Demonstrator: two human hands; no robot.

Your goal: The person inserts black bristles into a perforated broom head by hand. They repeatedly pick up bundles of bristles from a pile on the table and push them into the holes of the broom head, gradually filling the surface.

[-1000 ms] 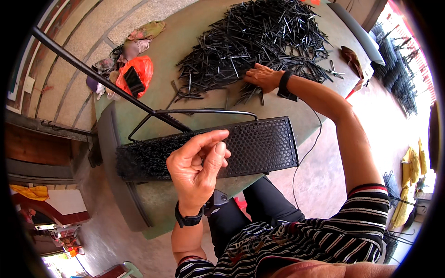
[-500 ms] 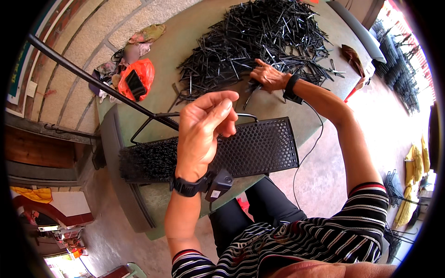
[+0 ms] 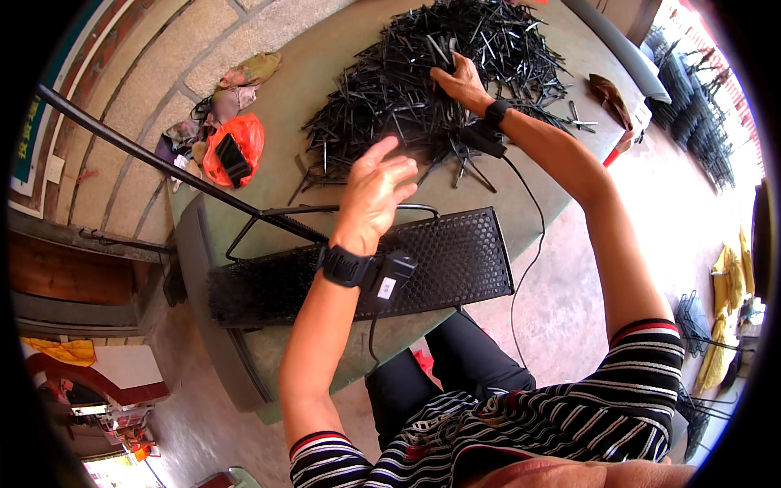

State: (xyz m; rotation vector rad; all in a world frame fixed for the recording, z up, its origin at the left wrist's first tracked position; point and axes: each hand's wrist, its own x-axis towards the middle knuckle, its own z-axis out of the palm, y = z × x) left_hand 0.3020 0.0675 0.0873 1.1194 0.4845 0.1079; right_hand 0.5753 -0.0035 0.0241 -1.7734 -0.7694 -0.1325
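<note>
A large heap of thin black strips (image 3: 366,102) lies across the far part of the table. Over its right half, my right hand (image 3: 465,84) is closed round a small bunch of black strips (image 3: 442,54), their ends sticking up past the fingers. My left hand (image 3: 376,195) is open and holds nothing, its fingers apart, between the heap and a black perforated panel (image 3: 455,256). That panel lies near the table's front edge. Dense black bristle-like pieces (image 3: 260,289) stand over its left part, while bare holes show on the right. My left forearm hides some of its middle.
A long black pole (image 3: 163,150) slants in from the left to a bent black frame behind the panel. A phone (image 3: 233,160) rests on an orange plastic bag (image 3: 250,134) beside crumpled cloths (image 3: 236,102). From my right wrist a cable (image 3: 540,236) hangs past the table edge (image 3: 557,218).
My right hand has moved away from me, up onto the heap, and strips now stick up from it. My left hand has turned and spread its fingers, moving slightly. The panel has shifted slightly.
</note>
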